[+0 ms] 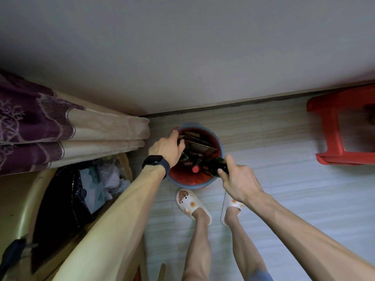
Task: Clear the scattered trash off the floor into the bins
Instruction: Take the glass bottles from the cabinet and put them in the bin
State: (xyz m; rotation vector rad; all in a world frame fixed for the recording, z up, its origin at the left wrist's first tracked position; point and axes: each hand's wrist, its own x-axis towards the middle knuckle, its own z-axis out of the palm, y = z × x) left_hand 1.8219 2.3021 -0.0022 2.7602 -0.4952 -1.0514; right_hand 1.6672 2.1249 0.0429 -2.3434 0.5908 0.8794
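One dark bottle (216, 166) over bin (190, 184), right hand (237, 179) curled round it; left hand (165, 148) unclear.

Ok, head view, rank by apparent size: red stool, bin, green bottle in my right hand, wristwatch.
1. red stool, cropped by frame
2. bin, nearly as large
3. green bottle and wristwatch: alike, unranked

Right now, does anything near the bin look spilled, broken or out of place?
Nothing looks spilled or broken. The bin is crowded: cardboard leans inside it and a red-capped bottle stands up. The right hand holds a green bottle over the rim, where little room seems left.
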